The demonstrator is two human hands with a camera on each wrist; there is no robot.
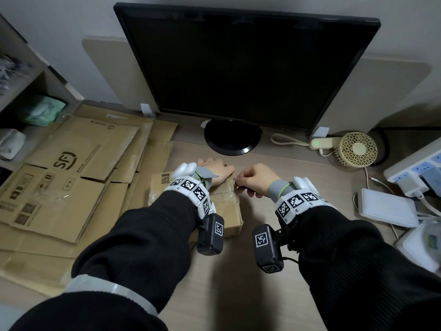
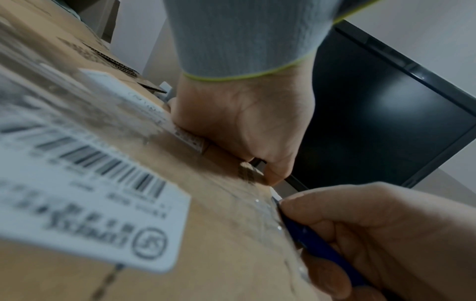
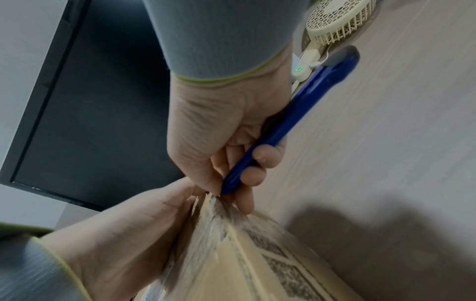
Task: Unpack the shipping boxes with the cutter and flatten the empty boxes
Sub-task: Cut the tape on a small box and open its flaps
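Observation:
A small taped cardboard box (image 1: 226, 211) with a shipping label (image 2: 90, 203) sits on the desk in front of me. My left hand (image 1: 214, 169) lies on the box's top and holds it at the far edge, with the thumb by the taped seam (image 2: 257, 177). My right hand (image 1: 255, 179) grips a blue cutter (image 3: 296, 114). The cutter's front end meets the tape at the box's far right corner (image 3: 213, 201), right beside my left thumb. The blade itself is hidden by fingers and tape.
Several flattened cardboard boxes (image 1: 71, 163) lie stacked on the left. A black monitor (image 1: 238, 68) stands close behind the box. To the right are a small cream fan (image 1: 355, 149), a white flat device (image 1: 386, 206) and a power strip (image 1: 417, 173) with cables.

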